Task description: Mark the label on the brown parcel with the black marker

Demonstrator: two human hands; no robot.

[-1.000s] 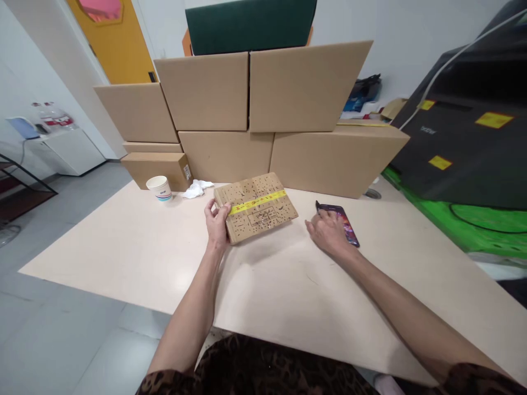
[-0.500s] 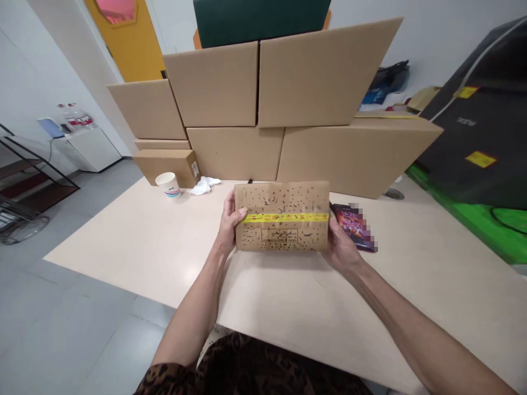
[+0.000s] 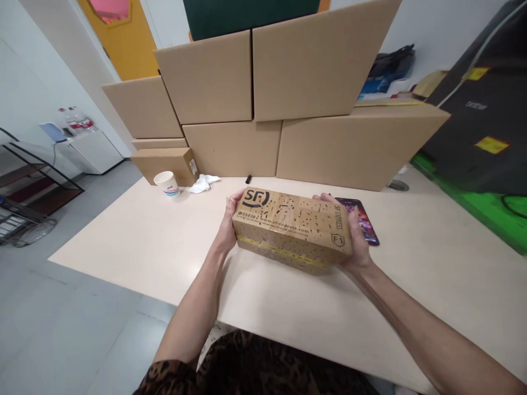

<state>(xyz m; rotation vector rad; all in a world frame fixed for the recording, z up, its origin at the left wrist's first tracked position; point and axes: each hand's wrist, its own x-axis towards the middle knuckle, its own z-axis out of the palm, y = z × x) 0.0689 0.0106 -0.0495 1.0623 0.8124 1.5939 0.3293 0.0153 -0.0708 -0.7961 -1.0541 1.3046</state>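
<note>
Between my two hands is a small brown cardboard box (image 3: 290, 233), speckled with dark marks and printed with "SF" and a web address. Yellow tape runs along its front side. My left hand (image 3: 229, 224) grips the left end. My right hand (image 3: 356, 236) is closed round the right end, with some fingers over the far edge. The box is turned so that its right end comes nearer to me and its printed top shows. Whether its underside touches the table (image 3: 173, 247) I cannot tell. Just behind my right hand lies a phone (image 3: 365, 222) with its screen lit.
Large cardboard boxes (image 3: 234, 151) are stacked along the table's back. A paper cup (image 3: 167, 184), crumpled tissue (image 3: 203, 184) and a smaller carton (image 3: 164, 164) stand at the back left. A short black object (image 3: 248, 179) lies behind the held box. Dark fabric equipment (image 3: 473, 126) is at the right.
The box has been tipped and turned: its taped side faced me before, and now its printed top shows with the right end swung nearer. My right hand has come closer to me.
</note>
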